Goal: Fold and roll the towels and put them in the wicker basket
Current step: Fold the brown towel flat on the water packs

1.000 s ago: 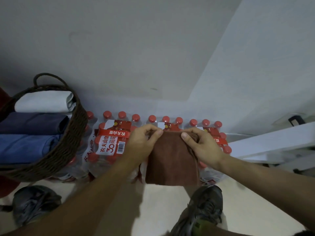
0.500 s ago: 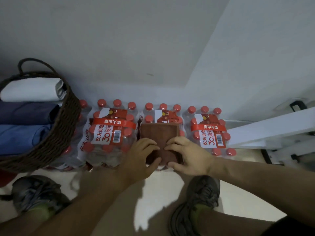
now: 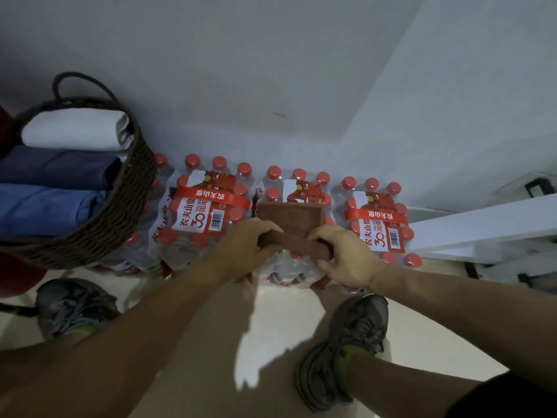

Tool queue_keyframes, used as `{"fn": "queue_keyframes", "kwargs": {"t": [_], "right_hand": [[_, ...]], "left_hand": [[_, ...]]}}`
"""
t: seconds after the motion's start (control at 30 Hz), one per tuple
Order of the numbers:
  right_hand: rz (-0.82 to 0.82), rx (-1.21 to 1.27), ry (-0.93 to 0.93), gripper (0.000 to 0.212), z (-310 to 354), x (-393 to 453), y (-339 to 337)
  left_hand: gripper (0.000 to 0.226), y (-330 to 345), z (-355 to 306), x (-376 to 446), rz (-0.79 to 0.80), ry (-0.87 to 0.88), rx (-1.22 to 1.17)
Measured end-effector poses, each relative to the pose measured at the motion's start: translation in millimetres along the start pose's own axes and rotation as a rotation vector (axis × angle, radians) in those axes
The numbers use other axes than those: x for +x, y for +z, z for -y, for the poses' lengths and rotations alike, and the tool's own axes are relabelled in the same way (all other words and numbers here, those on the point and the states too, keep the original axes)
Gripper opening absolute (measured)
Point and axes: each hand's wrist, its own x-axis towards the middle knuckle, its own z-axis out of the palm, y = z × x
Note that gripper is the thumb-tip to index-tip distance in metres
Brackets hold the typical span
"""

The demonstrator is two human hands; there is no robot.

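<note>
A folded brown towel (image 3: 289,217) lies on top of the middle pack of water bottles (image 3: 297,182). Its near edge is turned up into a thick roll. My left hand (image 3: 241,251) grips the left end of that roll and my right hand (image 3: 346,254) grips the right end, fingers curled over it. The dark wicker basket (image 3: 120,206) stands at the left on another bottle pack. It holds a white rolled towel (image 3: 75,129), a navy one (image 3: 57,167) and a blue one (image 3: 45,208).
Three shrink-wrapped packs of red-capped bottles (image 3: 208,206) line the white wall. A white frame (image 3: 482,224) juts in from the right. My two grey shoes (image 3: 346,351) stand on the pale floor below the packs.
The towel went from hanging in front of the bottles to lying flat on the middle pack. Both hands have since turned its near edge up into a roll.
</note>
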Motion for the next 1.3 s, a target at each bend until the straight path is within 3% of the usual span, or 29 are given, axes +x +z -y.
{"fn": "queue_keyframes", "kwargs": {"t": [0.17, 0.3, 0.4, 0.67, 0.77, 0.87, 1.03, 1.17, 1.23, 1.3], "right_hand": [[-0.023, 0.394, 0.309, 0.021, 8, 20, -17], [-0.040, 0.628, 0.491, 0.016, 11, 26, -15], [-0.079, 0.664, 0.538, 0.009, 13, 28, -9], [-0.145, 0.560, 0.580, 0.021, 10, 33, 0], [-0.134, 0.548, 0.576, 0.020, 9, 34, 0], [-0.120, 0.568, 0.585, 0.017, 9, 35, -3], [-0.122, 0.574, 0.614, 0.022, 15, 32, -9], [-0.007, 0.596, 0.641, 0.026, 16, 29, -28], [0.111, 0.483, 0.584, 0.045, 22, 30, -42], [0.188, 0.321, 0.450, 0.078, 34, 31, -55]], "left_hand": [[0.022, -4, 7, 14, -0.129, -0.283, -0.064], [0.023, 2, 10, 22, -0.128, -0.392, 0.017], [0.026, 5, 10, 29, -0.131, -0.428, 0.107], [0.052, 3, 6, 41, -0.148, -0.483, 0.259], [0.057, 5, 4, 41, -0.065, -0.547, 0.329], [0.051, 6, 2, 44, 0.033, -0.621, 0.129], [0.026, -6, -6, 46, -0.127, -0.684, -0.326], [0.043, -22, -25, 42, 0.088, -0.722, -0.597], [0.045, -34, -35, 41, 0.132, -0.595, -0.606], [0.038, -53, -50, 44, 0.112, -0.463, -0.438]]}}
